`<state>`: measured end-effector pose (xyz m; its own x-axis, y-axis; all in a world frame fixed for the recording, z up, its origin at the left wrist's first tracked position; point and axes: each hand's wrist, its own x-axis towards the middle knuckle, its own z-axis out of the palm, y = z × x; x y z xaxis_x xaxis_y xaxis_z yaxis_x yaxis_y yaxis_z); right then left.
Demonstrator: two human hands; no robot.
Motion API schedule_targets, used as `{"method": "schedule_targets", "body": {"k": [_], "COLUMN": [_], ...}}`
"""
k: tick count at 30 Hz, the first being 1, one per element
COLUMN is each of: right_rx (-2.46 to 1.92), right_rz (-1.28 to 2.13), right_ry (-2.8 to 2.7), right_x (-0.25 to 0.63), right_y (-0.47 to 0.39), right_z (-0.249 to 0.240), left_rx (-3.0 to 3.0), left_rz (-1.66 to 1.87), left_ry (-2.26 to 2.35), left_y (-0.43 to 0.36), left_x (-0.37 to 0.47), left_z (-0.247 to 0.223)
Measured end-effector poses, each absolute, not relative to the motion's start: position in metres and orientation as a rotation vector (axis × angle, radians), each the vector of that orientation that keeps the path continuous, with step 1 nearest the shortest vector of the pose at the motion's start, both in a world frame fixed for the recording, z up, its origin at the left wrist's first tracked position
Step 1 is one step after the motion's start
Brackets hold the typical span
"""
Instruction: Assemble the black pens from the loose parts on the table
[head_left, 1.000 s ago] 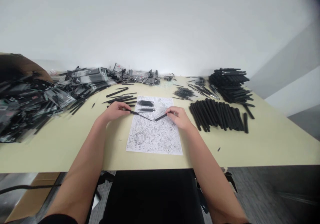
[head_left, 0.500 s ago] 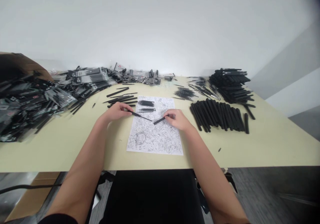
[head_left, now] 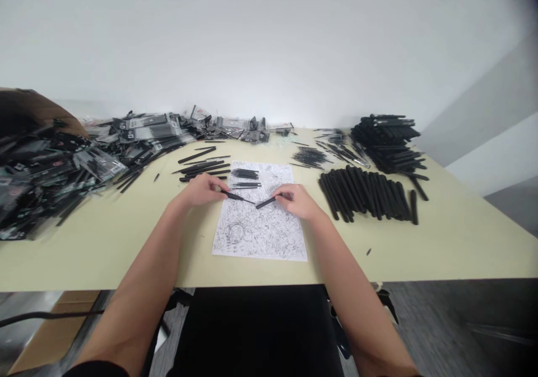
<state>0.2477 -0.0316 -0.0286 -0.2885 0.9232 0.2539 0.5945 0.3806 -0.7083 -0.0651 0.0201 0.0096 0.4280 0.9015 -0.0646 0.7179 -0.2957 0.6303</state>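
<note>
My left hand [head_left: 205, 190] pinches a black pen piece [head_left: 233, 196] with a thin rod sticking out towards the right. My right hand [head_left: 295, 201] is closed on a black pen barrel [head_left: 266, 202], whose free end points left. The rod's tip and the barrel's end nearly meet above a scribbled white sheet [head_left: 260, 234]; whether they touch I cannot tell. On the sheet's upper part lie a row of short dark rods [head_left: 245, 173] and several thin pointed ones [head_left: 247, 185]. Black pens [head_left: 205, 168] lie just beyond my left hand.
Plastic-sleeved packets [head_left: 46, 181] pile up at the left beside a brown box [head_left: 46, 108], with more along the wall. At the right are a row of thick black pens [head_left: 365, 194], a stacked heap [head_left: 386, 142] and thin refills [head_left: 311, 157]. The table's front edge [head_left: 252, 285] is near me.
My left hand has shifted slightly right, and less of the thin rod shows. The right hand's barrel has moved slightly up and left.
</note>
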Motion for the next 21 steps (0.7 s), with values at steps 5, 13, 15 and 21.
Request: {"method": "schedule_targets", "body": {"k": [5, 13, 15, 21], "right_rx": [-1.304, -1.257, -1.222, -1.095], "right_rz": [0.675, 0.689, 0.712, 0.584], "right_ry": [-1.976, -1.946, -1.886, -1.379], "right_x": [0.247, 0.247, 0.247, 0.248], "right_y": [-0.032, -0.03, -0.028, -0.02], "right_z": [-0.029, -0.031, -0.032, -0.033], "left_rx": [2.264, 2.307, 2.28, 2.076], "left_rz": [0.414, 0.452, 0.499, 0.762], "left_ry": [1.245, 1.139, 1.106, 1.202], "left_y": [0.012, 0.008, 0.009, 0.016], "left_x": [-0.05, -0.033, -0.034, -0.044], "left_z": [0.011, 0.003, 0.002, -0.003]}}
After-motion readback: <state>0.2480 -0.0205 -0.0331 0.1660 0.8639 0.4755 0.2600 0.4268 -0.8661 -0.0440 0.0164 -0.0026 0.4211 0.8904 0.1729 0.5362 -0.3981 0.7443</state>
